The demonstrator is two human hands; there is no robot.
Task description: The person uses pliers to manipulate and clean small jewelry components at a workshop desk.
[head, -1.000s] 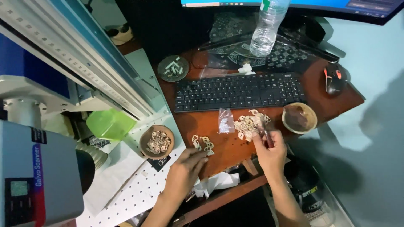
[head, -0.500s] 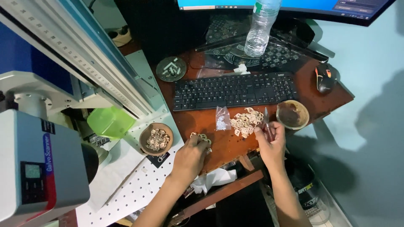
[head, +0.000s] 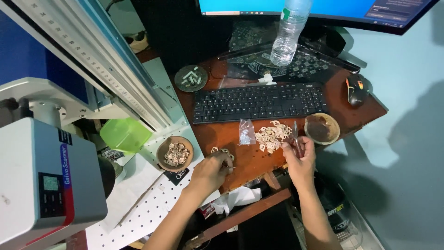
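Here the left hand (head: 210,172) rests on the reddish-brown desk (head: 240,157), its fingers curled together over a small cluster of pale ring-shaped pieces (head: 222,151) near the desk's front edge; whether the grip is actually pinching one of them cannot be told. The right hand (head: 299,156) is closed around a thin metal tool (head: 295,133), which stands almost upright, its tip just beside a larger pile of pale pieces (head: 270,135) spread in front of the black keyboard (head: 259,102).

A small clear plastic bag (head: 245,133) lies touching the left side of that pile. To the right of the pile sits a brown bowl (head: 322,128), close to the desk's slanted right edge. A second brown bowl (head: 175,153), filled with the same pale pieces, stands left of the desk on a white perforated plate (head: 138,213). A translucent green box (head: 125,134) lies just beyond that bowl. At far left, a grey machine housing (head: 41,180) carries a tall blue-and-red label strip and a small dark square panel on its face.

Behind the keyboard stand a clear water bottle (head: 286,34) with a pale label band, a round dark dish (head: 191,78) holding small white bits, and a black mouse (head: 356,88) near the right corner. A crumpled white tissue (head: 238,196) lies below the front edge, between the two forearms.

Open desk surface is narrow: a bare strip runs between the two heaps of pieces and along the front edge, while the right corner past the bowl drops off to the pale floor.
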